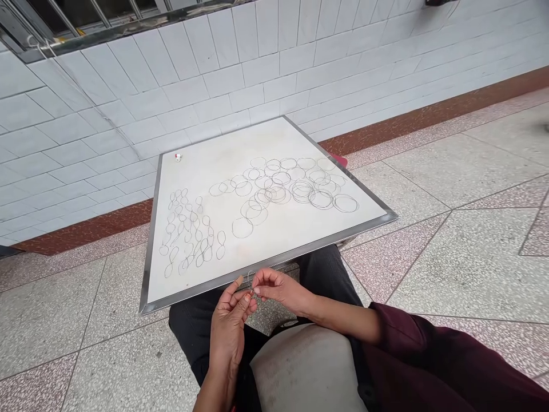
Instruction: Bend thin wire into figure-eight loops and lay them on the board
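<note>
Just off the near edge of the white-topped table [201, 171], above my lap, my left hand [234, 312] and my right hand [281, 292] meet at a thin wire loop [249, 276]. Thumb and finger of each hand pinch the wire, and part of it is hidden by the fingertips. On the table's left side lie several wire pieces twisted into figure-eight shapes [221, 245]. Plain round wire rings [242, 228], many overlapping, spread across the middle and right of the tabletop.
A small white and red object [178, 157] sits at the table's far left corner. Behind the table stands a white tiled wall [240, 86] with a barred window [103, 17]. Something red [339, 161] shows beyond the table's right edge. Speckled floor tiles [429, 257] surround it.
</note>
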A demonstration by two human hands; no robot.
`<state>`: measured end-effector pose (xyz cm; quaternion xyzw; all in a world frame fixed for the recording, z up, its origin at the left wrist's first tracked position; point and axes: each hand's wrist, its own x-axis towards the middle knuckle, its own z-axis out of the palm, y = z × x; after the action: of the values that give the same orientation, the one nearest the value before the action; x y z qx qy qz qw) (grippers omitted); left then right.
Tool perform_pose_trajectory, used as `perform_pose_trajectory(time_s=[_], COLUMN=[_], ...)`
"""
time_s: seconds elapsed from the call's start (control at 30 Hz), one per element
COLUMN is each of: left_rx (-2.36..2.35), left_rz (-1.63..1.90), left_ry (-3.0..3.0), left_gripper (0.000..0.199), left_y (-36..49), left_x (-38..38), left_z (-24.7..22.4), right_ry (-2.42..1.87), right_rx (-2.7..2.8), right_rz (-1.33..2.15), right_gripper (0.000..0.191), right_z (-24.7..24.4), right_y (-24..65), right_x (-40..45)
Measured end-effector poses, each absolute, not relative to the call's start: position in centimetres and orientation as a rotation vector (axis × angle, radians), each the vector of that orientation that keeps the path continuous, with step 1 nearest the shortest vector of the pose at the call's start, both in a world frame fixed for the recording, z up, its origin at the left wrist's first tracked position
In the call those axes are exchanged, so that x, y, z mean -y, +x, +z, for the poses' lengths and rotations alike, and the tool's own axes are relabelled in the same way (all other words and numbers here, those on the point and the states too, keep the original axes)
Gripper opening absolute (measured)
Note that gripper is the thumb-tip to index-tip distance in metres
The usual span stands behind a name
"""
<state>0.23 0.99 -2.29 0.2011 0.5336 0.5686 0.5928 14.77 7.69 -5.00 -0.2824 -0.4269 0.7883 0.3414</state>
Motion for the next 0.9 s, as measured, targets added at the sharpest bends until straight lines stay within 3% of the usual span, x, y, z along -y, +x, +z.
perform_pose_trajectory(time_s=[0.9], left_rx=[-1.268], left_rz=[1.217], left_ry=[0.465], left_gripper=[0.054], left_y=[-0.4], left_x=[-0.9], left_z=[-2.4], right_ry=[-0.737], right_rx=[1.203], right_rz=[2.029], right_gripper=[0.043], right_z=[-5.0], right_y=[14.7], right_x=[-7.5])
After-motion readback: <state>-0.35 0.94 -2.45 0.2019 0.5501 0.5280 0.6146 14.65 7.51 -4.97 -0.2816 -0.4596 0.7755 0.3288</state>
